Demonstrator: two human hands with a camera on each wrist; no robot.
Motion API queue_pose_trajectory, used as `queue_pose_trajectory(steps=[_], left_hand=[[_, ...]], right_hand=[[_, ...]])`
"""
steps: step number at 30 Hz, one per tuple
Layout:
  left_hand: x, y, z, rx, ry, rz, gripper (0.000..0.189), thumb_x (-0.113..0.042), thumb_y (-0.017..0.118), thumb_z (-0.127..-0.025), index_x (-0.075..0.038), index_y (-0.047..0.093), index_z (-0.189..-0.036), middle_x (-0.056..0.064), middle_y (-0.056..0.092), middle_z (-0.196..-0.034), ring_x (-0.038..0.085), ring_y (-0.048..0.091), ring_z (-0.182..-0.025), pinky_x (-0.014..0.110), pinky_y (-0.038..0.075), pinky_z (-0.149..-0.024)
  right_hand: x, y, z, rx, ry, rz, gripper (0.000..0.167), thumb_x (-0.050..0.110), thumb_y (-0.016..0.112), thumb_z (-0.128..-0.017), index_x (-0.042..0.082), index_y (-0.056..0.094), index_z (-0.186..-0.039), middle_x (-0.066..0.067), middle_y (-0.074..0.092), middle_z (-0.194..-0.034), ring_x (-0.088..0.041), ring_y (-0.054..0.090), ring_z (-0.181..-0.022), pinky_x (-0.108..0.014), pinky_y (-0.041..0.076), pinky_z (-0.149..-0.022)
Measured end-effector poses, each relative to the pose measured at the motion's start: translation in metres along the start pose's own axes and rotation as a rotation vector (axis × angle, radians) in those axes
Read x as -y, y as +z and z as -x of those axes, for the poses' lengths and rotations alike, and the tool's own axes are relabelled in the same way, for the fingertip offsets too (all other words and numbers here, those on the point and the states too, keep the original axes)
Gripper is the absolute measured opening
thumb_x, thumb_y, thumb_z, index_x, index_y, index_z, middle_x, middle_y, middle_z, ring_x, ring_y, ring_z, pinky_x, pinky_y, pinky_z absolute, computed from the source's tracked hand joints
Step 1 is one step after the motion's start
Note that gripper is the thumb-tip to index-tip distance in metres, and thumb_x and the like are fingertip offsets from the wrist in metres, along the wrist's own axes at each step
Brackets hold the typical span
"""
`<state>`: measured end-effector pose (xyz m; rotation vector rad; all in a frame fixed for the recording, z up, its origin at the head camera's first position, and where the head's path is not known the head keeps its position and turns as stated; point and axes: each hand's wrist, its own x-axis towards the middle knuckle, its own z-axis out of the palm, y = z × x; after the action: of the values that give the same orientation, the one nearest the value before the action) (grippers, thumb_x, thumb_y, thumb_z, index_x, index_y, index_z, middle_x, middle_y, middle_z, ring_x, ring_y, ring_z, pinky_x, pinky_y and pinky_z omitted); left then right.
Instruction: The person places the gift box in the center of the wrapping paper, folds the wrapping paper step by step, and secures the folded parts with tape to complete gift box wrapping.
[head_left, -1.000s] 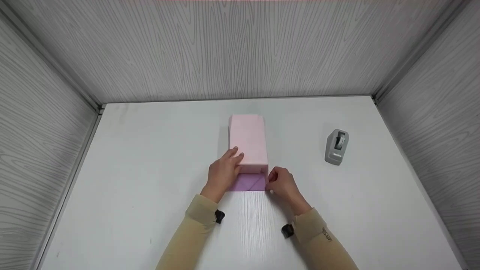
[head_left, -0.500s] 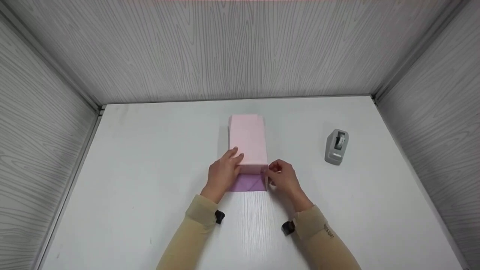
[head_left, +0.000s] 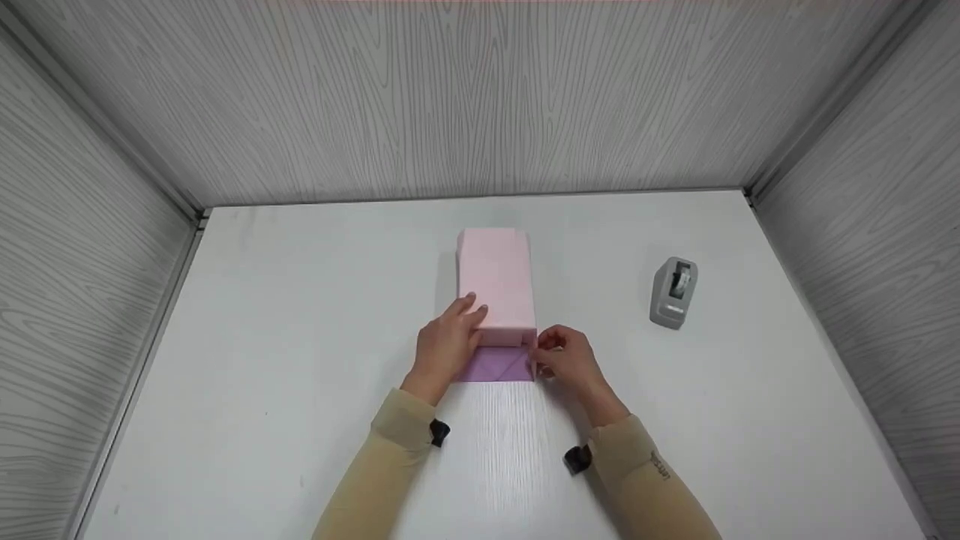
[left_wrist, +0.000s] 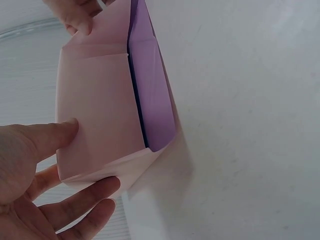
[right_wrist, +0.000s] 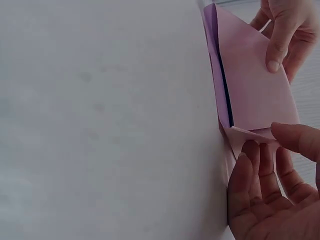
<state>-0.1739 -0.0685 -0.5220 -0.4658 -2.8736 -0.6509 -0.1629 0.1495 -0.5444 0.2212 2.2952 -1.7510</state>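
Note:
A box wrapped in pink paper [head_left: 499,274] lies lengthwise on the table, its near end towards me. From that end a purple-lined paper flap [head_left: 491,365] spreads on the tabletop, crossed by slanting creases. My left hand [head_left: 442,349] grips the box's near left corner. In the left wrist view its thumb presses the folded pink end [left_wrist: 100,105] while the fingers support the side. My right hand [head_left: 566,360] pinches the paper's side fold at the near right corner. In the right wrist view the thumb and fingertips meet around this fold [right_wrist: 250,134]. A dark slit shows between end face and flap.
A grey tape dispenser [head_left: 673,294] with a roll of tape stands on the white table [head_left: 300,300], to the right of the box. Grey wood-grain panels [head_left: 480,97] enclose the table at the back and both sides.
My right hand slid up along the fold towards the box, then came back slightly towards me. The left hand and the box have stayed in place.

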Motion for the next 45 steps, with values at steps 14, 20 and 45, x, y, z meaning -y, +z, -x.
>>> queue_pose_trajectory(steps=[14, 20, 45], left_hand=[[0.000, 0.000, 0.000, -0.015, -0.002, 0.003, 0.040, -0.015, 0.073, -0.088, -0.015, 0.067, -0.127, 0.008, 0.055, -0.139, 0.032, 0.063, -0.112, 0.045, 0.056, -0.077], [0.001, 0.000, 0.001, -0.020, 0.000, 0.010, 0.039, -0.014, 0.073, -0.088, -0.016, 0.068, -0.127, 0.007, 0.055, -0.139, 0.034, 0.064, -0.108, 0.046, 0.056, -0.074], [0.001, 0.001, 0.002, -0.009, -0.006, 0.002, 0.040, -0.020, 0.072, -0.089, -0.016, 0.067, -0.129, 0.006, 0.054, -0.141, 0.032, 0.062, -0.112, 0.046, 0.055, -0.077]], right_hand=[[0.001, -0.002, 0.005, 0.076, 0.059, 0.087, 0.018, -0.004, 0.072, -0.079, 0.002, 0.062, -0.092, -0.009, 0.061, -0.084, -0.019, 0.060, -0.069, -0.030, 0.053, -0.058], [0.002, -0.001, 0.009, 0.084, 0.031, 0.152, 0.016, -0.006, 0.070, -0.078, 0.003, 0.061, -0.088, -0.008, 0.061, -0.079, -0.018, 0.058, -0.066, -0.029, 0.049, -0.055], [0.002, -0.004, 0.010, 0.316, -0.526, 0.553, 0.035, 0.006, 0.068, -0.090, -0.002, 0.063, -0.123, -0.015, 0.061, -0.125, -0.031, 0.055, -0.120, -0.047, 0.040, -0.104]])
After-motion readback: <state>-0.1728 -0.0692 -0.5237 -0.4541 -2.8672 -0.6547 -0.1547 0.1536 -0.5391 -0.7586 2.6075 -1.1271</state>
